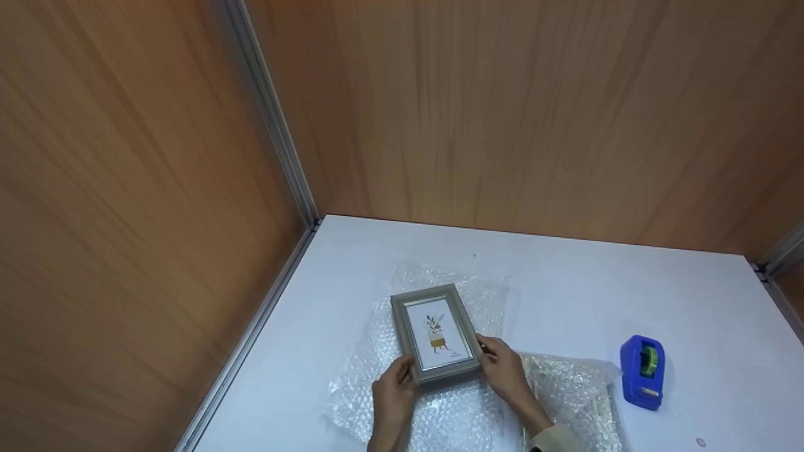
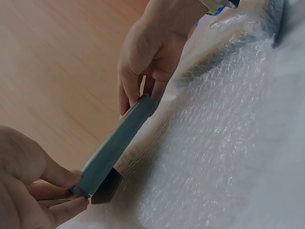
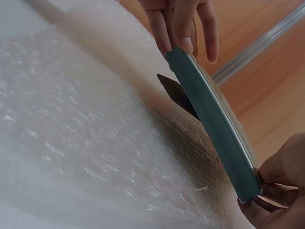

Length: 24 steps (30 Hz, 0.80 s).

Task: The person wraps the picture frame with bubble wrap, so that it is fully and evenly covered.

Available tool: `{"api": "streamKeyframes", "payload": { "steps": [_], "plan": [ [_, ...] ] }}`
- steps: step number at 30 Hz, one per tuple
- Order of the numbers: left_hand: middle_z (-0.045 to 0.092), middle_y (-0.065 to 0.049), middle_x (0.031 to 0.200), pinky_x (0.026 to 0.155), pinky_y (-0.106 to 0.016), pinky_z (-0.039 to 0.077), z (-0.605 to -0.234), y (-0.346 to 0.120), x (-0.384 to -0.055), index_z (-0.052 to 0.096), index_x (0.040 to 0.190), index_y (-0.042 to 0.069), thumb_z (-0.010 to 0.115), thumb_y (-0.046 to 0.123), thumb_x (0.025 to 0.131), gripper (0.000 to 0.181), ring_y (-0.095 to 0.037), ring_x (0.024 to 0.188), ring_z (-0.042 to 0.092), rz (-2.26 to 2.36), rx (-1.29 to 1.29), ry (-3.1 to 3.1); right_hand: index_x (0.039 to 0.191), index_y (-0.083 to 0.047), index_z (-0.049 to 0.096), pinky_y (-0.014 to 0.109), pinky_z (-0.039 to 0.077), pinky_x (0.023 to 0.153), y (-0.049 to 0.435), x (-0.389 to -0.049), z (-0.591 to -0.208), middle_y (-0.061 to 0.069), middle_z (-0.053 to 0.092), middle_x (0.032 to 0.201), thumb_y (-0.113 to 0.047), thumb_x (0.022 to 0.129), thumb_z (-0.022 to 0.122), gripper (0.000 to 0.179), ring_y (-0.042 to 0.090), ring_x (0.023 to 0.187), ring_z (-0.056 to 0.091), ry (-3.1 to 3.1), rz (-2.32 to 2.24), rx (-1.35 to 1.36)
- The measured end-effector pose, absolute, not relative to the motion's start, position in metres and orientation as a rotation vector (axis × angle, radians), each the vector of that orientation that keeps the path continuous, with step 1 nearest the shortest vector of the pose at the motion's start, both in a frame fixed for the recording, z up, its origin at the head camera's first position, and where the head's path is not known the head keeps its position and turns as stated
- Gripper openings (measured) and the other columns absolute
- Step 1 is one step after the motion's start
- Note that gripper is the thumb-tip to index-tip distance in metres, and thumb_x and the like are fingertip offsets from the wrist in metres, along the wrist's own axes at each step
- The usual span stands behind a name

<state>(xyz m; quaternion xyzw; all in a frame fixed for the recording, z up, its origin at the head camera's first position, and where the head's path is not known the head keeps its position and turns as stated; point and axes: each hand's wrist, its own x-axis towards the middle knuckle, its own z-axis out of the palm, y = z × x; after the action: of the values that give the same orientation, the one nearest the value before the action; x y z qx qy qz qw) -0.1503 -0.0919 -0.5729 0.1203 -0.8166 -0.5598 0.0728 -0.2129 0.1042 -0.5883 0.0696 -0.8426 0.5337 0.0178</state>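
Note:
A grey-green picture frame [image 1: 400, 326] with a plant print is tilted over a sheet of bubble wrap [image 1: 440, 417]. My left hand [image 1: 394, 392] pinches its lower left corner between thumb and fingers. On the right edge, close to the lower corner, my right hand [image 1: 504, 370] grips it the same way. In the left wrist view the frame's edge [image 2: 116, 143] shows side-on, with a dark stand flap [image 2: 107, 187] sticking out behind. The right wrist view shows the bubble wrap [image 3: 86, 114] spread beneath the frame's long side [image 3: 209, 124].
To the right of my right forearm lies a bubble-wrapped bundle [image 1: 575, 395]. Beyond it stands a blue tape dispenser [image 1: 642, 383] with a green roll. The white table [image 1: 565, 289] meets wood-grain panels [image 1: 502, 125] at the back and left.

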Motion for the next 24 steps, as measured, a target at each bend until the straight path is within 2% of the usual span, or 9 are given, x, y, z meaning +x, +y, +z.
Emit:
{"api": "streamKeyframes", "payload": {
  "steps": [13, 24],
  "plan": [
    [0.06, -0.018, 0.117, 0.085, -0.023, 0.049, -0.5739, -0.0952, -0.149, 0.059, 0.116, 0.002, 0.058, -0.013, 0.077, 0.041, -0.028, 0.108, 0.059, -1.662, 0.478, -2.464, 0.122, -0.002, 0.058, 0.037, 0.05, 0.084, 0.0988, -0.2117, -0.5932, 0.014, 0.061, 0.112, -0.001, 0.087, 0.057, 0.035, 0.029, 0.101, 0.061, -2.667, 1.552, 0.213],
    [0.061, -0.021, 0.115, 0.083, -0.025, 0.05, -0.5801, -0.0985, -0.1488, 0.06, 0.113, -0.002, 0.058, -0.013, 0.077, 0.038, -0.029, 0.107, 0.06, -1.702, 0.444, -2.419, 0.121, 0.002, 0.057, 0.037, 0.05, 0.085, 0.0943, -0.2133, -0.5944, 0.017, 0.06, 0.111, 0.002, 0.087, 0.056, 0.033, 0.03, 0.102, 0.059, -2.626, 1.585, 0.272]
  ]
}}
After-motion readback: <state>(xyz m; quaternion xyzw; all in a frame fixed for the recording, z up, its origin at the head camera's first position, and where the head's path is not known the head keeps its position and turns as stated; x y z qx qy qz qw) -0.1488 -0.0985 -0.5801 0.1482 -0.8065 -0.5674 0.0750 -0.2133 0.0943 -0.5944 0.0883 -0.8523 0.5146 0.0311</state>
